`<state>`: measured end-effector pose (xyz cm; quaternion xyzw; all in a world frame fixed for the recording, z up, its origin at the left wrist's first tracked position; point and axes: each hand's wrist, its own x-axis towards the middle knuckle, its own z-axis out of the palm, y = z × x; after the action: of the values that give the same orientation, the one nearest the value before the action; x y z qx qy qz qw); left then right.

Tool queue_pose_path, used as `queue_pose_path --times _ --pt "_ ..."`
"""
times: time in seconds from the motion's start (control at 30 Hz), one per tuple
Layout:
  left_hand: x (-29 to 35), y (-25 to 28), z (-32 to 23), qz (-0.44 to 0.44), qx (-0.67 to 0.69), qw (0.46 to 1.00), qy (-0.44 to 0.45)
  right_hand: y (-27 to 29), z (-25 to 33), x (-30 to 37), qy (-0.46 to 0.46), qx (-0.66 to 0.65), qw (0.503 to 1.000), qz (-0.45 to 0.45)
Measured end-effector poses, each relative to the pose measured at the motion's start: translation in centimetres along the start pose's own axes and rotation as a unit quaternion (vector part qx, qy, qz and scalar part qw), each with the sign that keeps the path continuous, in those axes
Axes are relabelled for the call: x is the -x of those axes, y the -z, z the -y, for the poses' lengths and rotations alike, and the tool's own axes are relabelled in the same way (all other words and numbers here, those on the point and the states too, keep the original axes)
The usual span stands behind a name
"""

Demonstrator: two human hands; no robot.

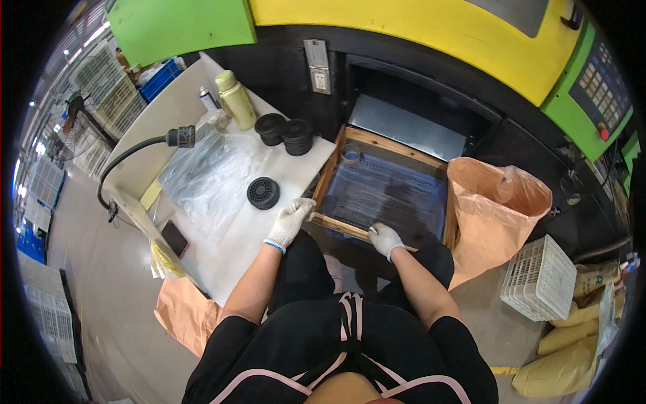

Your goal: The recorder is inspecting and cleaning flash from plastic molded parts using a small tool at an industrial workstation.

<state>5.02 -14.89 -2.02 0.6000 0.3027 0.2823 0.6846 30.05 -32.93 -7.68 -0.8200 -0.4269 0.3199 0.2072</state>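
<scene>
Both my hands wear white knit gloves. My left hand (pixel 291 221) is at the table's right edge, by the near left corner of a wooden frame (pixel 344 227). Its fingers are curled together, and whatever they may hold is too small to name. Over the frame's near rail, my right hand (pixel 385 240) has its fingers pressed together, with a tiny pale bit at the tips. Inside the frame sits a blue plastic basket (pixel 383 192) with a small ring-shaped piece (pixel 350 157) near its far left corner. A round black grille-like part (pixel 263 193) lies left of my left hand.
On the white table (pixel 232 259) are stacked black discs (pixel 297 137), a greenish bottle (pixel 235 101), a spray can (pixel 208 99), clear plastic bags (pixel 208 172), a phone (pixel 175 238) and a flexible-neck lamp (pixel 180 137). An open paper sack (pixel 494 215) and white crates (pixel 540 277) stand right. A green-yellow machine (pixel 417 27) rises ahead.
</scene>
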Motion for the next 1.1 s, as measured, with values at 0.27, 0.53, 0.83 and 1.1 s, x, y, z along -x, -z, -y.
queue_pose_path --times 0.27,0.53,0.83,1.1 --pt "0.3 0.7 0.2 -0.028 -0.024 0.999 -0.002 0.0 0.8 0.1 0.012 -0.007 1.0 0.017" --pt "0.3 0.3 0.1 -0.017 -0.03 0.999 -0.004 -0.1 0.4 0.2 0.013 -0.012 1.0 0.012" --pt "0.2 0.6 0.5 -0.028 -0.038 0.999 0.005 0.0 0.5 0.1 0.015 -0.014 1.0 0.015" --pt "0.4 0.1 0.1 -0.033 -0.056 0.998 0.012 -0.7 -0.4 -0.1 0.029 -0.02 0.999 -0.013"
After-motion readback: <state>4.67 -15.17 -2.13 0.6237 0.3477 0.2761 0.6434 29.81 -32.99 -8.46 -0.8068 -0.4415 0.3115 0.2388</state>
